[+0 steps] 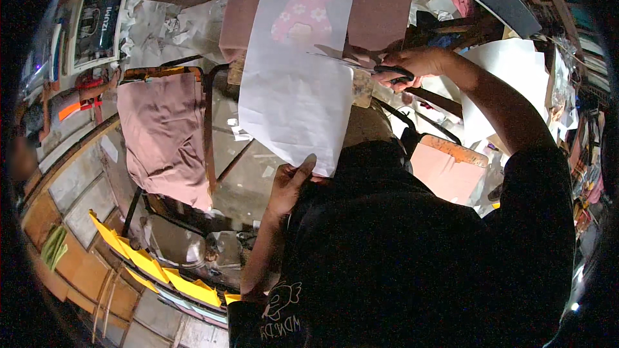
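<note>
Clutter rings the brightly lit middle of the room, with paper scraps (pixel 240 130) scattered on the floor and a pinkish-brown cloth (pixel 161 135) hanging in folds at the left, perhaps draped that way to stay clear of the floor. Yellow sheets (pixel 190 287) lie in a row at the lower left, well apart from the hands, probably to be out of their way.

Near the middle, a long strip of white paper (pixel 293 103) crosses a pinkish-brown surface (pixel 380 6), its near end hanging past the edge toward the person's body. On its far part is a pink shape with white flowers (pixel 300 16); whether it is printed or laid on, I cannot tell.

Closed in a pinch, the left hand (pixel 288 185) has the strip's lower end, thumb on top, most likely to keep that loose part steady and stretched. Fingers curled, the right hand (pixel 416 67) grips the dark handles of the scissors (pixel 398 73), blades pointing left across the paper just below the shape. That sideways hold seems to suit reaching across the strip from its right side; whether the blades touch the paper is unclear
</note>
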`<state>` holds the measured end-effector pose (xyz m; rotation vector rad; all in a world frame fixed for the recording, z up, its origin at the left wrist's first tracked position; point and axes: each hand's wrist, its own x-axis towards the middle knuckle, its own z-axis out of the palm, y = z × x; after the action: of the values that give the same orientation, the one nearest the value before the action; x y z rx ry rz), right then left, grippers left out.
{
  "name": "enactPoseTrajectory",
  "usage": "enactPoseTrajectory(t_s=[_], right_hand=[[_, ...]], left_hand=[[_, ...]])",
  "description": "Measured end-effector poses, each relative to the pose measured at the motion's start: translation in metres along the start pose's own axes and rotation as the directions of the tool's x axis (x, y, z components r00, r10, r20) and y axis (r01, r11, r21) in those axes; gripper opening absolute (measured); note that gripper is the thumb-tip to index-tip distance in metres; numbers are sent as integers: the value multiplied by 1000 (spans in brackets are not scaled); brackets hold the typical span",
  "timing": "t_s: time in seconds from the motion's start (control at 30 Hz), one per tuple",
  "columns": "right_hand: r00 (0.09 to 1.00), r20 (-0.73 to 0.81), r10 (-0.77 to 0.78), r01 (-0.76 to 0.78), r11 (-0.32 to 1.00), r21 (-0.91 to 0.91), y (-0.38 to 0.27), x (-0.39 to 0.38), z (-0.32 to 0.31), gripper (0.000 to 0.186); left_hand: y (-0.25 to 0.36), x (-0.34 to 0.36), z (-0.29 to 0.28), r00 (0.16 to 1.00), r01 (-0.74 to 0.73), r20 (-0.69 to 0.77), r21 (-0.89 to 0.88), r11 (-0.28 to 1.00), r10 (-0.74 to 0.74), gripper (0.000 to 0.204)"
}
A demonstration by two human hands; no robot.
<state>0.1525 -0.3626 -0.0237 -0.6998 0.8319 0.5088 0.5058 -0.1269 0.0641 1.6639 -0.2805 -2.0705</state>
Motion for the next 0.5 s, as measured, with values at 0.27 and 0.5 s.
enactPoseTrajectory(t_s=[0.27, 0.5], right_hand=[[980, -201, -15, -39, 963, -266, -6, 0, 16, 33], [976, -206, -71, 8, 957, -289, -5, 1, 20, 39]], left_hand=[[4, -2, -1, 999, -2, -38, 66, 998, 5, 29], [-1, -1, -3, 998, -45, -33, 40, 998, 47, 31]])
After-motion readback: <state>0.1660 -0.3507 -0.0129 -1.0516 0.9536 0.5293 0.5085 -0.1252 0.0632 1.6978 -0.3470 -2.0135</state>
